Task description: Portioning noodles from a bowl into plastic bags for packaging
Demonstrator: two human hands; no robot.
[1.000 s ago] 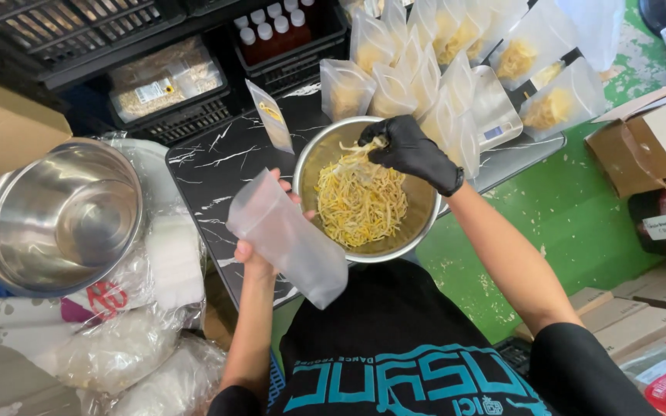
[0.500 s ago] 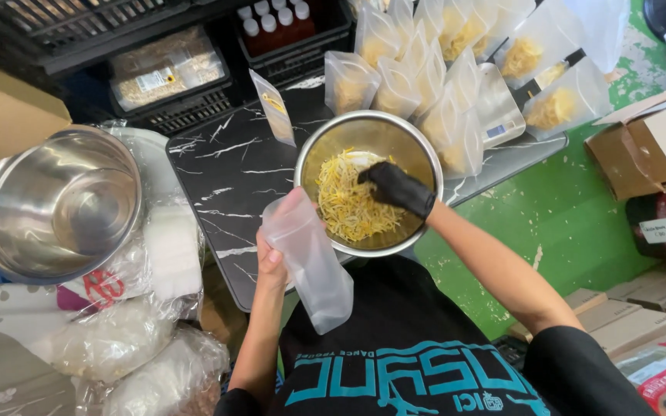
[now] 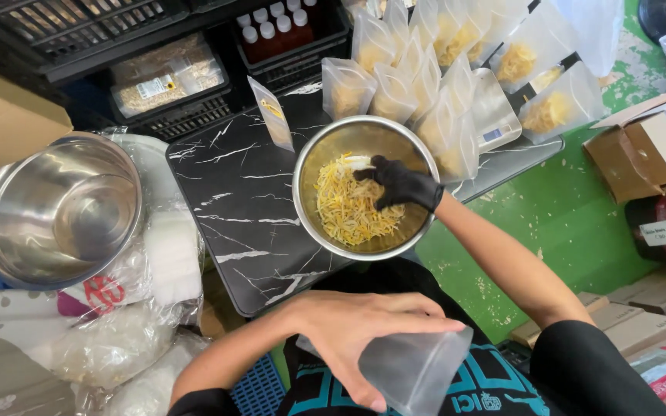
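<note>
A steel bowl [image 3: 314, 150] of yellow shredded strands [image 3: 344, 212] sits on the black marble-patterned tabletop [image 3: 233, 192]. My right hand [image 3: 398, 183], in a black glove, reaches into the bowl and is closed over some strands with a white scoop-like piece just beyond its fingertips. My left hand [image 3: 356, 331] is bare and grips an empty clear plastic pouch [image 3: 414, 370] near my body, below the bowl. The pouch hangs toward the lower right.
Several filled clear pouches [image 3: 425, 69] stand behind the bowl beside a small scale [image 3: 493, 115]. A large empty steel bowl [image 3: 59, 208] sits at left over plastic bags. Black crates [image 3: 171, 85] with bottles line the back. Cardboard boxes [image 3: 649, 146] stand right on the green floor.
My left hand has drawn the empty pouch down and closer to my body. My gloved right hand has stayed in the bowl of strands. The view has shifted upward.
</note>
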